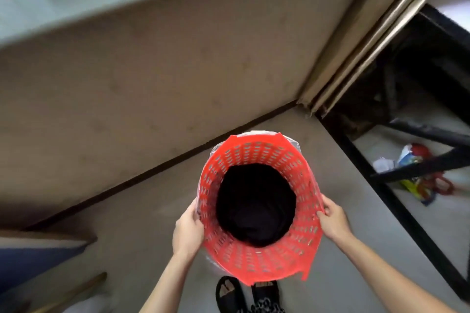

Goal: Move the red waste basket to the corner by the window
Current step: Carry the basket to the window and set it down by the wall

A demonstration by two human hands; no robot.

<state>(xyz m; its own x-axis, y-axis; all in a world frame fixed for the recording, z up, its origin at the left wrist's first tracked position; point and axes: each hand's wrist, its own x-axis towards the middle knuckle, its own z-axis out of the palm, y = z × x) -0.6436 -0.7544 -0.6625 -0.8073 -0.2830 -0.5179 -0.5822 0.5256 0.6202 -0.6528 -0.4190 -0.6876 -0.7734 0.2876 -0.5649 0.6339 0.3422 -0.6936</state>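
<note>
both hands clamped on the rim of the red perforated plastic waste basket (256,208): left hand (187,231) on its left edge, right hand (332,220) on its right. the basket hangs over the grey floor (132,223), near the wall corner beside the beige curtain (356,46). judging by that, carry mostly done; set-down in the corner remains.

The bare grey concrete floor (267,124) ahead of the red perforated plastic waste basket (256,259) lies open up to the beige wall (152,79) and the pale hanging curtain (356,46) at the corner. To the right, a black metal frame (396,201) with slanting bars (419,168) and coloured litter (417,175) beneath bars the way. Leftward, a blue-and-tan board edge (38,251) narrows the floor.
</note>
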